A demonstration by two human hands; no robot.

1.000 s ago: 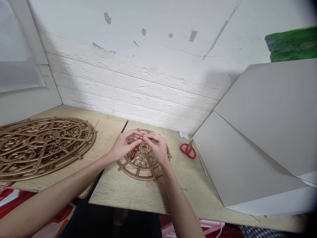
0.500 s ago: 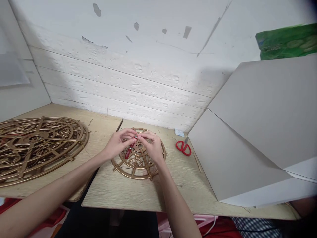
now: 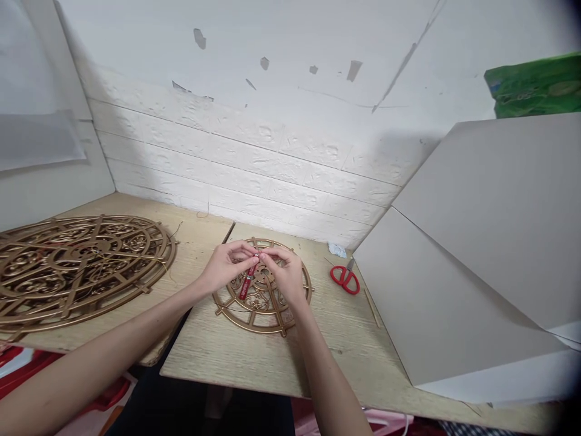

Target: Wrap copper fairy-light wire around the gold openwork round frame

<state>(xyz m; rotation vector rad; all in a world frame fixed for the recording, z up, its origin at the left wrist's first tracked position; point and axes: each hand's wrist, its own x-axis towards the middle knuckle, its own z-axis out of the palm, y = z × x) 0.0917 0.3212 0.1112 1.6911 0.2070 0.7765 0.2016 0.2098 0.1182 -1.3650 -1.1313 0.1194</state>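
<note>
My left hand (image 3: 229,266) and my right hand (image 3: 285,272) meet fingertip to fingertip, both closed in a pinch. Between them is a small silvery piece at the upper end of a red strip (image 3: 246,289). Pale marks like lettering run along the strip, which hangs down slanting to the left. Its exact kind is unclear. Below the hands lies a round gold openwork frame (image 3: 263,330) with spokes and scrollwork, partly covered by the fingers. A thin dark thread or wire shows near its left edge.
Larger gold openwork frames (image 3: 109,301) lie stacked on the left board. Red-handled scissors (image 3: 345,280) and a thin stick (image 3: 372,307) lie to the right, beside a large white panel (image 3: 436,272). A green packet (image 3: 535,85) is above it. A white wall (image 3: 254,145) stands behind.
The whole view has shifted, so everything appears further right and slightly lower. The red strip hangs a little straighter, and both hands keep their pinch on its upper end.
</note>
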